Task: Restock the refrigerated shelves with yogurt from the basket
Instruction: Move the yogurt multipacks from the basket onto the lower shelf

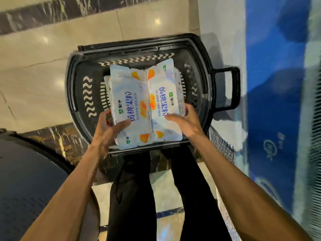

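Glossy beige floor tiles (43, 70) crossed by dark marbled strips were seen all around, and a black plastic basket (139, 45) was set down on them, with its looped handle (233, 87) pointed toward a blue panel (271, 84) at the right edge of the view. Pretty blurry over there, so only some pale logos could be made out on it, plus a slatted grille (222, 148) low down beside the basket. Inside the basket, a top yogurt pack (147, 101) was found lying flat-side up, made of 2 joined halves with white-blue foil lids, blue Chinese lettering and orange peach pictures. More yogurt packs (106, 82) were tucked underneath it, only their edges poking out on the left and right. The top pack was gripped from both near corners: the left hand (107, 126) was clamped on its left side, thumb laid across the lid and fingers curled under the edge, and the right hand (184, 122) was clamped on its right side the same way, thumb on the lid, fingers wrapped round the rim. The 2 hands were kept apart by the width of the pack. Whether the pack was lifted clear of the ones below or resting on them couldn't really be told. Black trouser legs (132, 188) were seen just behind the basket, and a dark rounded surface (26, 171) was caught in the lower left corner.
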